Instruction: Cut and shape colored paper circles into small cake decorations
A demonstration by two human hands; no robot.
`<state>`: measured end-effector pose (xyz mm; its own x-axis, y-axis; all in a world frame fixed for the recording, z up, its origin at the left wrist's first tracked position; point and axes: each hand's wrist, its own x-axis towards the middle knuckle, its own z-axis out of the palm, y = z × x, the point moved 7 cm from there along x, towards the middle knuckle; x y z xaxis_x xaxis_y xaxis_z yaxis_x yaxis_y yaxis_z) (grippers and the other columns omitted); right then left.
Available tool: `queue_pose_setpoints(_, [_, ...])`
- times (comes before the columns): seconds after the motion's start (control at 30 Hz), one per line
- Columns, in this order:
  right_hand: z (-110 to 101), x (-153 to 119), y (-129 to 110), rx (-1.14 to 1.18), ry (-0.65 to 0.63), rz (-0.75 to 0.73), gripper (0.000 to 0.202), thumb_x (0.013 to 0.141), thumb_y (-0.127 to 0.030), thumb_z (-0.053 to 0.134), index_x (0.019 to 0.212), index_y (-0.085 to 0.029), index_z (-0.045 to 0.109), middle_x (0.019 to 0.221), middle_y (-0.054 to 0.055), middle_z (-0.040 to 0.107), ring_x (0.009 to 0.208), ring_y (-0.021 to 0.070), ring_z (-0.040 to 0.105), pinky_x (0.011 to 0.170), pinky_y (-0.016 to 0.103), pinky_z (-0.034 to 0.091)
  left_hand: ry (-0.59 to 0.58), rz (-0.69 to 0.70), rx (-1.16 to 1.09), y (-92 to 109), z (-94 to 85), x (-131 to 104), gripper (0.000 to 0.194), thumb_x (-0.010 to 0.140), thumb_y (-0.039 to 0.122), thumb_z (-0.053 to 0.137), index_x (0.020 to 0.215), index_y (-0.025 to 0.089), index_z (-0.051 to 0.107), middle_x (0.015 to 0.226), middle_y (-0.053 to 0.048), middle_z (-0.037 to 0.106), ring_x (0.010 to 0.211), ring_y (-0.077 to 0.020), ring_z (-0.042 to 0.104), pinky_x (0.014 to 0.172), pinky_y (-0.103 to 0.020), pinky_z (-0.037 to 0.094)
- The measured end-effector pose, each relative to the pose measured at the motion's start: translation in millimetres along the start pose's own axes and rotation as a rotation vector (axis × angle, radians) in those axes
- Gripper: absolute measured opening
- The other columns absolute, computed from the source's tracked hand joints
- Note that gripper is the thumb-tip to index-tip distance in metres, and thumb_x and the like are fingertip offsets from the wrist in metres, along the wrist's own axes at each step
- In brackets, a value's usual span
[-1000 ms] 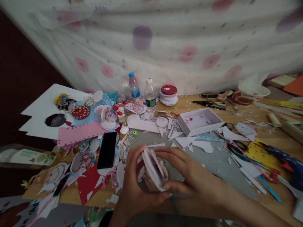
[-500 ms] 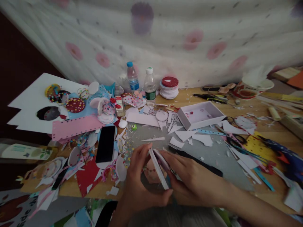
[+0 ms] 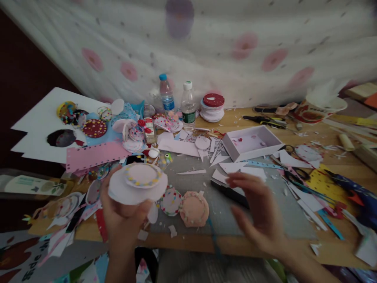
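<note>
In my left hand (image 3: pixel 122 212) is a white paper disc (image 3: pixel 120 190), held level by its edge. A smaller round piece with a yellow-and-blue dotted border (image 3: pixel 143 175) lies on top of it. My right hand (image 3: pixel 259 212) is raised to the right, fingers apart and holding nothing, a little blurred. Under and beside that hand lies a black-handled tool (image 3: pixel 229 192), partly covered. Between my hands on the grey mat (image 3: pixel 188 179) rest a peach scalloped disc (image 3: pixel 194 209) and a white round piece with coloured dots (image 3: pixel 171 201).
An open white box (image 3: pixel 253 143) stands behind the mat, with two bottles (image 3: pixel 188 106) further back. Scissors (image 3: pixel 297 173) and a blue glue gun (image 3: pixel 350 188) lie at right. Paper scraps and decorated discs crowd the left, partly hiding a black phone (image 3: pixel 135 158).
My right hand has let go of the white disc and moved right. My left hand has carried the disc left and turned it level, uncovering the peach disc.
</note>
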<state>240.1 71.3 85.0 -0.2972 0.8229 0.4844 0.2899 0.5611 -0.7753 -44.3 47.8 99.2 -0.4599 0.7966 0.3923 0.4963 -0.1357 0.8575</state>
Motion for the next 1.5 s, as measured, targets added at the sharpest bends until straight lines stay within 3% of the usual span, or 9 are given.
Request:
queue_pose_setpoints(0.13, [67,-22,15,-0.207,-0.452,-0.041,0.058,0.078,-0.016,0.069,0.131,-0.021,0.047,0.142,0.016,0.044,0.13,0.0328,0.043,0.103,0.051,0.044,0.126,-0.11,-0.14,-25,-18.2,-1,0.068,0.067,0.032,0.075,0.13,0.028,0.048,0.134,-0.007,0.056,0.121,-0.0291,0.057,0.099,-0.042,0.051])
queue_pose_setpoints(0.23, [87,-26,27,-0.193,-0.558,0.015,0.03,0.084,-0.017,0.065,0.113,-0.02,0.059,0.135,0.014,0.052,0.124,0.0283,0.051,0.101,0.044,0.047,0.005,-0.218,-0.15,-32,-5.1,-5,0.071,0.062,0.03,0.08,0.125,0.028,0.046,0.128,-0.008,0.059,0.111,-0.0263,0.063,0.09,-0.037,0.057])
queue_pose_setpoints(0.53, [31,-27,55,0.002,-0.12,0.314,0.016,0.095,-0.031,0.05,0.101,-0.024,0.064,0.118,0.007,0.067,0.112,0.0212,0.062,0.087,0.029,0.052,-0.491,-0.071,0.411,-26,75.6,19,0.083,0.067,0.055,0.075,0.13,0.017,0.037,0.118,-0.017,0.063,0.11,-0.0333,0.063,0.09,-0.047,0.052])
queue_pose_setpoints(0.7, [20,-37,59,0.041,0.0,0.411,0.027,0.098,-0.036,0.043,0.096,-0.023,0.066,0.084,0.002,0.073,0.074,0.016,0.068,0.062,0.02,0.053,-0.538,0.197,0.711,-31,103.3,33,0.092,0.07,0.062,0.07,0.136,0.006,0.037,0.136,-0.029,0.05,0.129,-0.0418,0.046,0.106,-0.054,0.037])
queue_pose_setpoints(0.93, [16,-46,60,-0.146,-0.038,0.361,0.021,0.095,-0.034,0.049,0.102,-0.021,0.063,0.118,0.011,0.068,0.101,0.0227,0.068,0.078,0.029,0.056,-0.285,0.352,0.642,-2,60.4,15,0.064,0.08,0.05,0.066,0.129,0.015,0.045,0.128,-0.02,0.056,0.124,-0.0337,0.051,0.103,-0.049,0.042])
queue_pose_setpoints(1.1, [29,-54,54,-0.242,-0.043,0.188,0.014,0.092,-0.028,0.056,0.104,-0.023,0.063,0.129,0.013,0.06,0.12,0.0253,0.059,0.093,0.037,0.053,-0.505,0.311,0.655,-12,56.3,-39,0.075,0.069,0.054,0.074,0.129,0.016,0.049,0.126,-0.019,0.056,0.117,-0.0367,0.056,0.094,-0.052,0.049])
queue_pose_setpoints(1.2, [41,-56,52,-0.227,-0.058,0.16,0.013,0.092,-0.027,0.057,0.103,-0.023,0.061,0.135,0.014,0.055,0.119,0.0242,0.059,0.09,0.035,0.055,-0.55,0.308,0.663,-19,65.1,-53,0.042,0.081,0.036,0.066,0.119,0.02,0.061,0.127,-0.016,0.06,0.116,-0.0361,0.058,0.095,-0.055,0.048])
queue_pose_setpoints(1.3, [47,-59,52,-0.228,-0.044,0.151,0.014,0.092,-0.028,0.057,0.105,-0.023,0.06,0.131,0.014,0.057,0.117,0.0235,0.061,0.087,0.033,0.057,-0.503,0.16,0.438,-15,58.6,-39,0.021,0.091,0.024,0.052,0.105,0.023,0.067,0.11,-0.009,0.07,0.102,-0.0256,0.066,0.09,-0.043,0.053])
queue_pose_setpoints(1.5, [45,-66,54,-0.249,0.003,0.114,0.016,0.091,-0.028,0.057,0.105,-0.023,0.062,0.128,0.013,0.061,0.115,0.0249,0.063,0.085,0.032,0.057,-0.392,-0.242,-0.071,2,7.3,37,0.018,0.075,0.033,0.073,0.086,0.019,0.07,0.084,-0.003,0.074,0.076,-0.018,0.07,0.067,-0.027,0.058])
